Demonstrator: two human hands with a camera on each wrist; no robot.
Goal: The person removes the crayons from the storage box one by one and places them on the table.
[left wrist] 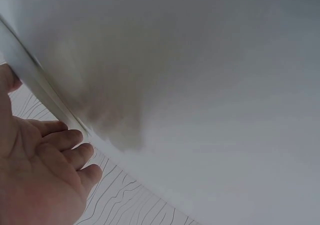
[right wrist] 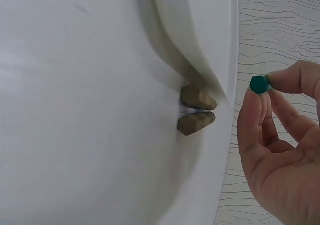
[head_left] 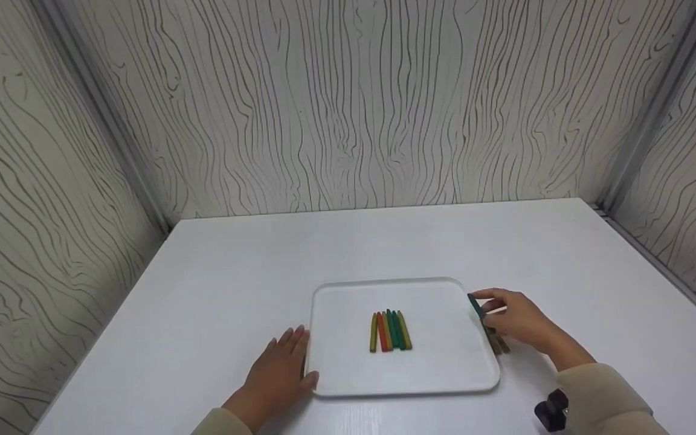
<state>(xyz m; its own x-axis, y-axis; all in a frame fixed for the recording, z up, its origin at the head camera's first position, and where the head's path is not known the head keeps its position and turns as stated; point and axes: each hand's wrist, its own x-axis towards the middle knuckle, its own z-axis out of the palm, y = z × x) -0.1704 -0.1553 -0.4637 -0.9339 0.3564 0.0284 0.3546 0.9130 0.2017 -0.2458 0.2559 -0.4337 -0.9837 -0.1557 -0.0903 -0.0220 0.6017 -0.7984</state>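
A white tray (head_left: pixel 345 374) lies on the table, bearing a row of several crayons (head_left: pixel 382 332) in olive, red, orange and green. At its left edge rests my left hand (head_left: pixel 278 368), fingers relaxed along the outside and thumb at the near-left corner. My right hand (head_left: pixel 520 320) pinches a green crayon (head_left: pixel 476 306) between thumb and fingertips, over the tray's right edge. The right wrist view shows the flat end of that green crayon (right wrist: pixel 259 84). Two brown crayons (right wrist: pixel 197 97) lie side by side just outside the tray's right rim, below the right hand.
A small black object (head_left: pixel 551 412) sits by the right sleeve, partly hidden by it. Wood-grain patterned panels (head_left: pixel 348 109) stand behind the white table (head_left: pixel 233 260) and at both sides, with grey metal posts in the corners.
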